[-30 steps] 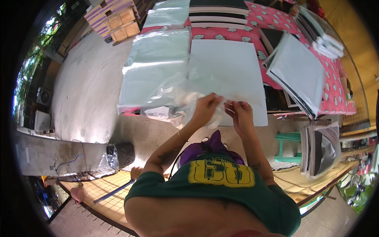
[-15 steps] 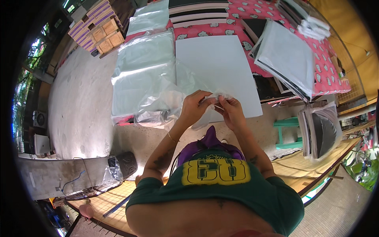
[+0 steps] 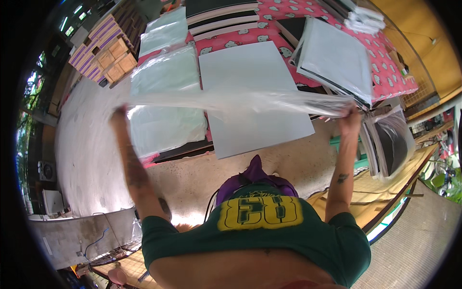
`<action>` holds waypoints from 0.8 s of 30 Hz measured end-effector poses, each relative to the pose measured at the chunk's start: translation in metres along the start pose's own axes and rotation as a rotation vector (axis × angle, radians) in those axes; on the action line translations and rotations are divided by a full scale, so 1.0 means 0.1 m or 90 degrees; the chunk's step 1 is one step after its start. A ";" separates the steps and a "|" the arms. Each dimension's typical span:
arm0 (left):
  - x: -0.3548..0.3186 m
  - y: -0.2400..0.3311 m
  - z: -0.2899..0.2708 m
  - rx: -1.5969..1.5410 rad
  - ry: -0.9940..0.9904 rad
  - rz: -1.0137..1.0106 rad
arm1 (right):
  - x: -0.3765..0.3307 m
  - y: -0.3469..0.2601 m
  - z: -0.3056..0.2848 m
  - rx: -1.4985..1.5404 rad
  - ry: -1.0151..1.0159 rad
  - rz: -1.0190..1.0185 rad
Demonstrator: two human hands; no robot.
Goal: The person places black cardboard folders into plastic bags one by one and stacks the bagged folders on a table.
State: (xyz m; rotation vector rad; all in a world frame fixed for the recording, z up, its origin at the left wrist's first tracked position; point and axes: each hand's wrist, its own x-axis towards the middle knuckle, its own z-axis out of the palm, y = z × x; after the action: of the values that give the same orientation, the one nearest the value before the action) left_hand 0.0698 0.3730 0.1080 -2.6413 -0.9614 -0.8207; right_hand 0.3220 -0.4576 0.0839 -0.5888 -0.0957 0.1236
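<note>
Both hands, left hand (image 3: 119, 114) and right hand (image 3: 350, 119), grip closed on the clear plastic bag (image 3: 240, 101), stretched wide above the white board (image 3: 255, 96); sliding it over looks next.

Pink patterned tablecloth (image 3: 380, 58); stacked cardboard boxes (image 3: 103, 50).

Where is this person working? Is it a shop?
Probably a small open-air packing workshop: flat grey boards lie on a pink patterned tablecloth, beside stacks of clear plastic bags and brown cardboard boxes.

left hand (image 3: 119, 115) motion-blurred, stretched plastic bag (image 3: 240, 100) smeared, grip unclear
</note>
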 end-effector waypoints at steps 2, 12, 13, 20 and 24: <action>0.46 -1.10 -0.75 0.121 0.109 -0.238 | 0.12 -0.33 0.04 -0.064 0.216 -0.120; -0.58 2.38 -0.48 -0.240 -0.344 0.351 | -0.29 -0.06 2.12 -0.660 -0.360 0.026; -0.61 3.37 -1.29 -0.513 -0.240 0.380 | -0.32 0.05 2.14 -0.697 -0.456 -0.056; -0.70 4.44 -2.71 -1.184 -0.654 0.278 | -0.45 -0.05 2.15 -1.305 -0.304 -0.253; -0.59 4.24 -2.76 -0.950 -0.631 0.581 | -0.32 -0.19 1.62 -1.167 -0.204 -0.252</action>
State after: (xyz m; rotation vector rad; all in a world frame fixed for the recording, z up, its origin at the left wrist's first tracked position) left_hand 0.1866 -0.0849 0.2973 -3.9814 1.5097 0.3032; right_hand 0.2716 -0.3891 0.2266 -2.3541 -0.6672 -0.3225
